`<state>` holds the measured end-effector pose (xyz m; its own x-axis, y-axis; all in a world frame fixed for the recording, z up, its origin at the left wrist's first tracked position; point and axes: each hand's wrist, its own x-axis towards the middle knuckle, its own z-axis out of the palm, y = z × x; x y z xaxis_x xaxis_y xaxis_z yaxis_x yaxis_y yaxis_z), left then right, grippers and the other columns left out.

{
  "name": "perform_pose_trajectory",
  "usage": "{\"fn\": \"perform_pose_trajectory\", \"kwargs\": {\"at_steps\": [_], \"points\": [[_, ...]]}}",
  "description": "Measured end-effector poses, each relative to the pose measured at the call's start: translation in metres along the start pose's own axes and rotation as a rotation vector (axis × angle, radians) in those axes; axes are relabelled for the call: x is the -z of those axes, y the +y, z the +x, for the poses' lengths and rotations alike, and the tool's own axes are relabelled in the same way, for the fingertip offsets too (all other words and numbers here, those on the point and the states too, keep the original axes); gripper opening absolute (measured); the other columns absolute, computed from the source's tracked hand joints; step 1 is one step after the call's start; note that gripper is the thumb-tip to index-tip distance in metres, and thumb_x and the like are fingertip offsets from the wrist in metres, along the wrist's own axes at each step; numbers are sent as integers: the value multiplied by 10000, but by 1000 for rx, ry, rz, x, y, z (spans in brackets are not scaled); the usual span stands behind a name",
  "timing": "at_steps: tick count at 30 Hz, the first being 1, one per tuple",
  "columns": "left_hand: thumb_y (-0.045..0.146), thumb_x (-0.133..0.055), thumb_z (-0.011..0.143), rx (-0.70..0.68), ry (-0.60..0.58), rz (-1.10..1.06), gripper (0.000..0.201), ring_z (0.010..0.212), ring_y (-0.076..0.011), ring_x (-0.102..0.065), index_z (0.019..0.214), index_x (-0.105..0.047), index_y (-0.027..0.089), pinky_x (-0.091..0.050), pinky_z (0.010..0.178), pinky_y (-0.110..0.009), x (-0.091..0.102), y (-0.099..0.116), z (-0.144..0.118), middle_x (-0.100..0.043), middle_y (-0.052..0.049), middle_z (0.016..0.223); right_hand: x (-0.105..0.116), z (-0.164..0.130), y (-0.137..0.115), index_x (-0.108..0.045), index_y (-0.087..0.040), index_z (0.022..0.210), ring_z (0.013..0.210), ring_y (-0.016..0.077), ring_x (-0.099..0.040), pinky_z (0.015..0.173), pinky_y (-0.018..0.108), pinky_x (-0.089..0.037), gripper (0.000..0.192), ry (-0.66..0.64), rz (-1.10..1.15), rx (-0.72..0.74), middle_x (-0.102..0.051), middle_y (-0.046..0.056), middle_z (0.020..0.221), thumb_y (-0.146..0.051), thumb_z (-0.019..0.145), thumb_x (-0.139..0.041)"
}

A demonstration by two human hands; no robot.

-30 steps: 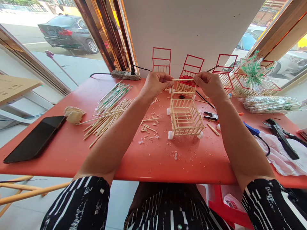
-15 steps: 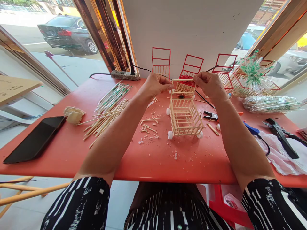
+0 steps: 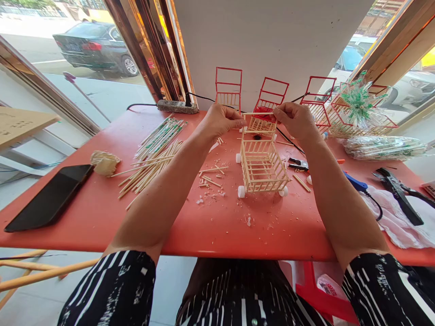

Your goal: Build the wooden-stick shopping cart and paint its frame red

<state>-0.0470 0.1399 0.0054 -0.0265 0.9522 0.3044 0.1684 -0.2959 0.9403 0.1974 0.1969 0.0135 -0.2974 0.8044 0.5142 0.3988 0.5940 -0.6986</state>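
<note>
Pinching the wooden cart by two upper corners of its tall end, I have my left hand at one corner and my right hand at the other. In each grip, thumb and finger are pressed together — how much of the top bar they cover, I cannot see well. The cart stands on white wheels upon the red surface — right of the loose sticks.
</note>
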Motion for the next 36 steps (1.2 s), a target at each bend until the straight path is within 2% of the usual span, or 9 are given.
{"fn": "perform_pose_trajectory", "kwargs": {"at_steps": [8,15,22,36], "points": [[81,-875,645,74,40,-6,137,667,-129,-663,657,-747,126,-564,734,-277,-3,10,-6,-693,-14,624,1,1,2,-670,-231,761,666,131,-520,673,329,-467,343,-20,-9,14,-644,12,742,-509,952,-733],[83,-886,650,101,22,3,157,645,-105,-619,654,-736,127,-525,702,-258,-2,14,-8,-666,-5,596,0,0,1,-667,-223,756,679,127,-514,676,321,-454,309,-21,14,20,-645,13,747,-452,949,-740],[117,-902,688,122,8,-22,165,618,-79,-583,669,-738,124,-499,674,-239,-2,18,-9,-653,0,591,1,0,3,-657,-231,799,699,135,-511,667,316,-456,308,-24,17,29,-631,13,764,-494,928,-751],[90,-878,682,81,23,-40,137,629,-89,-612,664,-748,131,-530,679,-232,-2,8,-5,-684,-1,618,-1,1,4,-670,-227,775,697,131,-532,702,334,-481,230,-4,21,28,-654,9,767,-373,938,-738]]}}
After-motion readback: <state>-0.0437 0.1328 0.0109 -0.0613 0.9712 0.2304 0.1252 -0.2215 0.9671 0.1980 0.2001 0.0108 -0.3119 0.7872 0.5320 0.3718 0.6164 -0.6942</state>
